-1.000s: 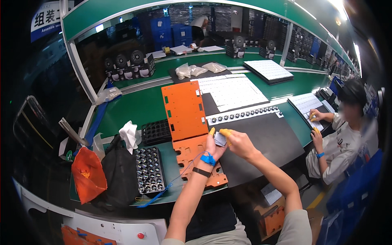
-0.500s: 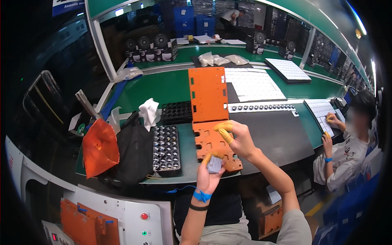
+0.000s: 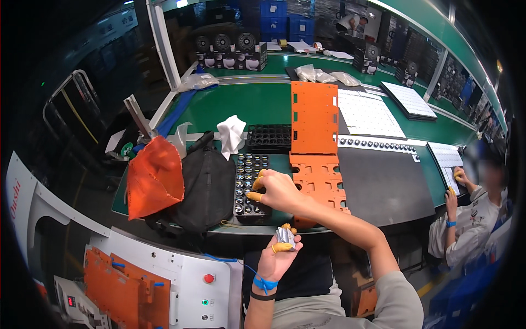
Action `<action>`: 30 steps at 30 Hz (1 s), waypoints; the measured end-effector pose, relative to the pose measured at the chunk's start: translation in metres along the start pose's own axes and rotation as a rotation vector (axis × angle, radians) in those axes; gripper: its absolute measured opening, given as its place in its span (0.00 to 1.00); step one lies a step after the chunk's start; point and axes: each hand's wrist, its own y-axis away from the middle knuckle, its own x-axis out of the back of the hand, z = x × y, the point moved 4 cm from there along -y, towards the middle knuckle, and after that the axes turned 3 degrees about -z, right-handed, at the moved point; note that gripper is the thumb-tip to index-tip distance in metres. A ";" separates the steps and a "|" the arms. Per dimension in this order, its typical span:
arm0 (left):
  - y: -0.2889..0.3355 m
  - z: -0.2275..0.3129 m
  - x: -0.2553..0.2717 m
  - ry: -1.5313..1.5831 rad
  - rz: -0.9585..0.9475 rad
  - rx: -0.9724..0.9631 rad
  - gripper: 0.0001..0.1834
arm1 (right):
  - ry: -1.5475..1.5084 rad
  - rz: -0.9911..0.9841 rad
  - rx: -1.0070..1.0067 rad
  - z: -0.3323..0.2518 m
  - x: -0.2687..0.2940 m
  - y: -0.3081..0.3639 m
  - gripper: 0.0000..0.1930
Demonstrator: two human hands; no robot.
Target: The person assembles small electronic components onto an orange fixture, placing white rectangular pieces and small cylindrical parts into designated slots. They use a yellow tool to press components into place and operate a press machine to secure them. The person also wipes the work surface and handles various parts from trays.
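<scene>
My left hand (image 3: pixel 280 252), with yellow finger cots and a blue wrist strap, holds a small silvery part (image 3: pixel 285 236) just off the bench's front edge. My right hand (image 3: pixel 274 189) reaches left over a black tray (image 3: pixel 249 183) of small round parts, fingertips touching the tray's right side. Just right of that hand lies an orange cut-out plate (image 3: pixel 323 181). A taller orange panel (image 3: pixel 314 118) lies behind it.
A black bag (image 3: pixel 205 183) and an orange cloth bag (image 3: pixel 155 175) sit left of the tray. An empty black tray (image 3: pixel 268 138) and a white cloth (image 3: pixel 232 133) lie behind. A dark mat (image 3: pixel 383 183) covers the right. A co-worker (image 3: pixel 471 219) sits at far right.
My right hand moved left from the orange cut-out plate onto the black tray of parts. My left hand, still holding the small part, dropped lower toward me. The view turned left.
</scene>
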 end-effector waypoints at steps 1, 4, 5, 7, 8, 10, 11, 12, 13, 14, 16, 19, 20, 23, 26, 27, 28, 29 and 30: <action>0.002 0.002 0.001 -0.048 -0.001 -0.014 0.23 | 0.036 -0.015 -0.011 -0.003 -0.001 -0.004 0.17; 0.003 0.007 -0.001 -0.166 0.007 -0.022 0.20 | 0.076 0.006 -0.014 -0.002 -0.005 -0.010 0.19; 0.004 0.008 -0.005 -0.189 0.019 -0.005 0.19 | 0.093 -0.006 -0.024 -0.003 -0.005 -0.012 0.19; 0.003 0.009 -0.007 -0.234 -0.015 0.035 0.17 | 0.125 -0.020 -0.013 -0.001 -0.007 -0.014 0.18; -0.001 0.008 -0.005 -0.254 -0.061 0.058 0.18 | 0.134 -0.035 -0.017 -0.001 -0.006 -0.015 0.18; -0.005 0.007 -0.001 -0.302 -0.102 0.083 0.18 | 0.142 -0.068 -0.023 -0.003 -0.007 -0.017 0.17; -0.007 0.006 0.001 -0.330 -0.101 0.091 0.19 | 0.144 -0.081 -0.030 -0.005 -0.007 -0.017 0.17; -0.009 0.004 0.002 -0.360 -0.103 0.101 0.19 | 0.148 -0.091 -0.038 -0.005 -0.005 -0.017 0.16; -0.011 0.003 0.002 -0.354 -0.100 0.105 0.20 | 0.133 -0.066 -0.035 -0.005 -0.002 -0.015 0.16; -0.012 0.001 0.003 -0.348 -0.097 0.108 0.21 | 0.117 -0.040 -0.032 -0.004 0.001 -0.012 0.16; -0.014 0.000 0.002 -0.333 -0.090 0.115 0.23 | 0.100 0.005 -0.062 -0.002 0.010 -0.004 0.16; -0.019 0.002 -0.005 -0.302 -0.080 0.098 0.25 | -0.093 0.111 -0.095 0.004 0.034 0.018 0.16; -0.019 0.004 -0.006 -0.287 -0.070 0.064 0.25 | -0.169 0.130 -0.094 0.004 0.041 0.026 0.11; -0.020 0.010 -0.008 -0.271 -0.064 0.000 0.29 | -0.439 0.176 -0.057 -0.003 0.064 0.057 0.08; -0.020 0.013 -0.017 -0.325 -0.022 -0.052 0.30 | -0.526 0.151 0.063 -0.010 0.072 0.091 0.08; -0.021 0.014 -0.016 -0.288 -0.032 -0.058 0.30 | -0.521 0.132 0.111 -0.015 0.072 0.099 0.09; -0.021 0.016 -0.018 -0.335 -0.015 -0.096 0.30 | -0.534 0.102 0.131 -0.011 0.066 0.106 0.10; -0.020 0.016 -0.021 -0.382 0.001 -0.135 0.30 | -0.595 0.091 0.115 -0.012 0.062 0.111 0.11; -0.020 0.017 -0.024 -0.412 -0.002 -0.163 0.30 | -0.527 0.081 0.115 -0.012 0.061 0.114 0.13</action>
